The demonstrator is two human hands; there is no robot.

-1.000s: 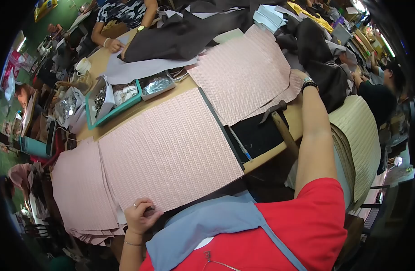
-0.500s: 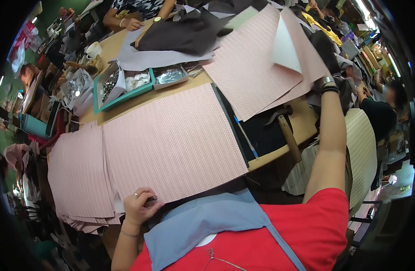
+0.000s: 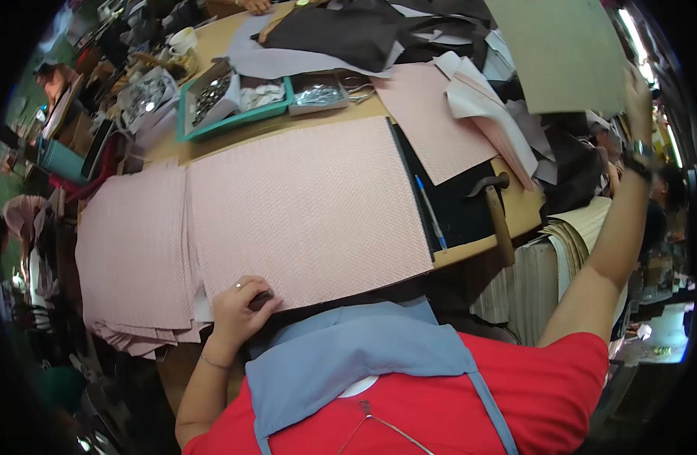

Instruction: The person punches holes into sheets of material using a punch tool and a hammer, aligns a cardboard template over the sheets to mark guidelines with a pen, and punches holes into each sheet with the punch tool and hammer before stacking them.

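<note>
My left hand (image 3: 244,309) is curled round a small dark object (image 3: 260,300) whose shape I cannot make out, beside the near edge of a pink herringbone-textured sheet (image 3: 310,212). Raised at the upper right, my right hand (image 3: 637,102) grips the edge of a pale green sheet (image 3: 564,53). More pink sheets (image 3: 136,250) lie overlapped at the left. Beyond the dark board, another pink sheet (image 3: 432,121) lies flat, with folded pink sheets (image 3: 489,110) on it, their white backing showing.
A hammer (image 3: 500,224) and a blue pen (image 3: 432,212) lie right of the large sheet. A teal tray (image 3: 234,117) of small parts stands behind it. Dark fabric (image 3: 333,38) covers the far table, near another person's hand (image 3: 255,6). Stacked sheets (image 3: 527,292) stand at the right.
My right hand has moved up and right from the pink sheets and now holds the pale green sheet aloft. The upper pink sheets have folded over. My left hand stays at the large sheet's near edge.
</note>
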